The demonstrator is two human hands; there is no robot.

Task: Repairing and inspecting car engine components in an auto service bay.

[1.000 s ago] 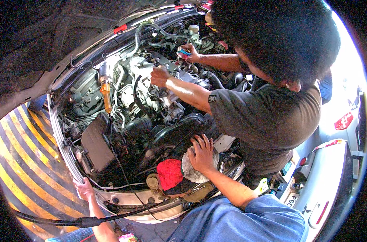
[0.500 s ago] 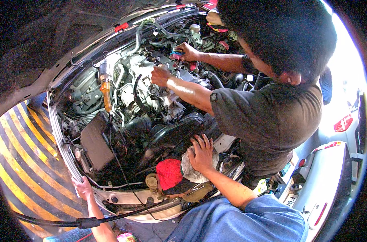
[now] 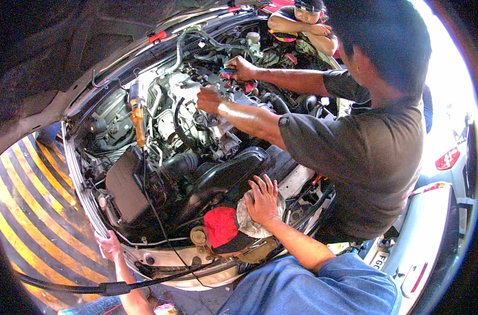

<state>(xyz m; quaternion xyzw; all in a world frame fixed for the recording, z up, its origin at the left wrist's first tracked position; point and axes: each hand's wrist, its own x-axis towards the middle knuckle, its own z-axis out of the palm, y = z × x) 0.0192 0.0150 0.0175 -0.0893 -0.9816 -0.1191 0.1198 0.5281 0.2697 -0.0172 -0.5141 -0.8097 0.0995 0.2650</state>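
Note:
My right hand (image 3: 262, 202) lies with fingers spread on a crumpled grey-white rag (image 3: 245, 216) at the front of the engine bay. Beside it is a red cloth (image 3: 220, 227). At the left, my left hand (image 3: 108, 245) grips the edge of the car's fender (image 3: 82, 184). Across the engine (image 3: 202, 105), a co-worker in a dark shirt reaches in with both hands. Their far hand (image 3: 244, 69) holds a small blue and pink item too small to name. Their near hand (image 3: 209, 100) is closed above the engine; its contents are hidden.
An orange work light (image 3: 137, 123) hangs over the engine, its cord running forward. The raised hood (image 3: 44, 47) covers the upper left. A black bar (image 3: 115, 288) crosses the front. Another person (image 3: 307, 26) leans on folded arms at the far side. A white car (image 3: 428, 247) stands right.
The co-worker's head and torso have shifted right, uncovering the person leaning at the far side. Their hands stay at the engine. My hands have not visibly moved.

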